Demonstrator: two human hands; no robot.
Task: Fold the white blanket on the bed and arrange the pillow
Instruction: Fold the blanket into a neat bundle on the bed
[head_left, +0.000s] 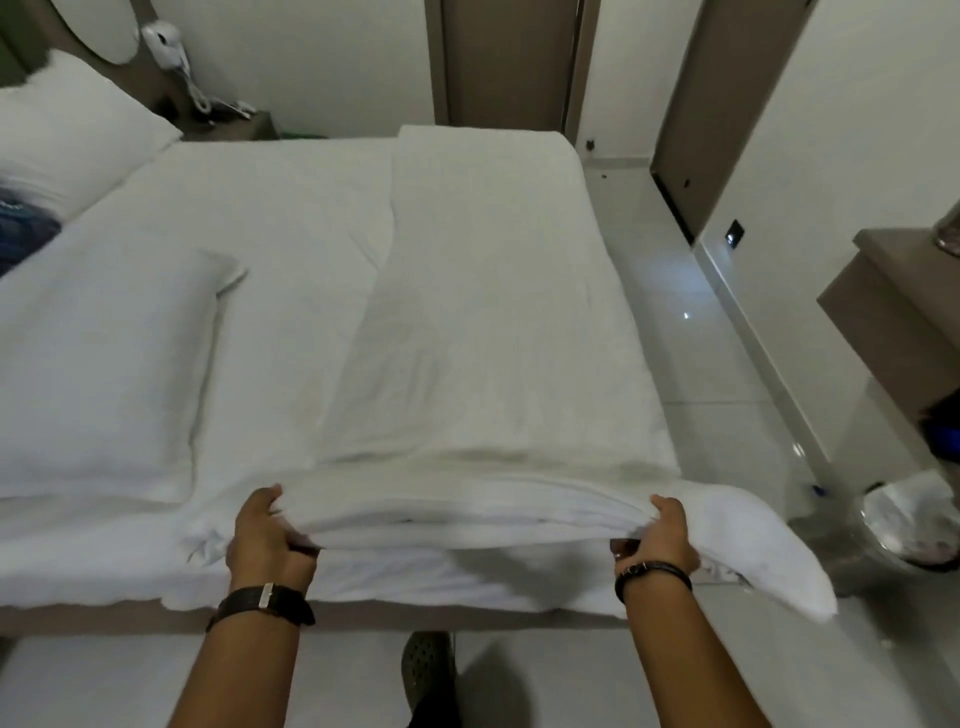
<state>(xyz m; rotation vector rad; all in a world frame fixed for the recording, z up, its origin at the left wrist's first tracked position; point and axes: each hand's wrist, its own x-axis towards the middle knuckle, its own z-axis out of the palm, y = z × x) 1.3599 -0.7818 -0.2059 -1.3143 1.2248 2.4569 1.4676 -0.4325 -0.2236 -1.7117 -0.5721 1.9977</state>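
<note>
Gripping the near edge of the white blanket (483, 322), both of my hands are closed on its stacked layers at the foot-side edge of the bed (270, 218).

Item, left hand (270, 535): fingers curled under the folded layers, thumb on top, clamped tight; a dark watch (262, 605) on the wrist.

Item, right hand (662, 535): same grasp, thumb over and fingers under the layers; a thin dark bracelet (652, 571) on the wrist.

Item, white blanket: lying as a long folded strip along the right side of the bed, running from my hands to the far edge; the near end lifted slightly off the mattress between my hands, one corner hanging past the right hand over the bed's side (slightly blurred).

Item, pillow (98, 379): flat on the bed to the left of the blanket, near my left hand but apart from it.

Item, second pillow (67, 130): propped at the far left against the headboard.

Item, wall phone (166, 44): mounted beyond the bed, cord dangling.

Item, waste bin (904, 525): on the floor (701, 364) at right, lined with a bag.

Item, desk (893, 291): at the right edge, only partly visible.
</note>
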